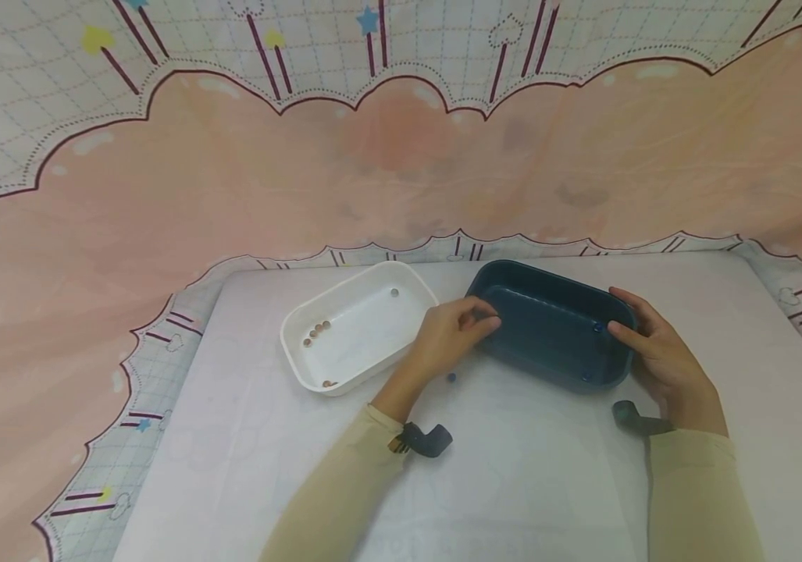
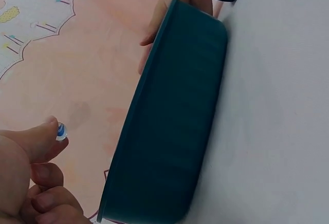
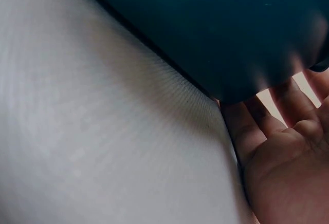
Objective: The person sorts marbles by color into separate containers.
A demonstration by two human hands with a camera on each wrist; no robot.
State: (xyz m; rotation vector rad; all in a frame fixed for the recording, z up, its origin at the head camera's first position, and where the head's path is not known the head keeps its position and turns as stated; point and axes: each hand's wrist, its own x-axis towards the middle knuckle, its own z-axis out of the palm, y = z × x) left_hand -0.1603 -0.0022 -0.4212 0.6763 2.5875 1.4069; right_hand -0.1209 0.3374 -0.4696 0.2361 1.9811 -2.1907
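My left hand (image 1: 443, 336) is over the left rim of the dark blue tray (image 1: 534, 320). Thumb and index finger pinch a clear glass marble (image 2: 61, 131) with blue inside, seen in the left wrist view. My right hand (image 1: 668, 371) grips the tray's right end, thumb over the rim and fingers along the outer wall. Inside the tray, near that end, lie a blue marble (image 1: 597, 327) and another blue marble (image 1: 586, 376). One more blue marble (image 1: 451, 378) lies on the white table, below my left hand in the head view.
A white tray (image 1: 372, 336) stands left of the blue one, partly behind my left hand. It holds several brownish marbles (image 1: 320, 327) at its left and a greyish marble (image 1: 394, 293) near the back. A patterned curtain (image 1: 401, 172) hangs behind the white table (image 1: 513, 468).
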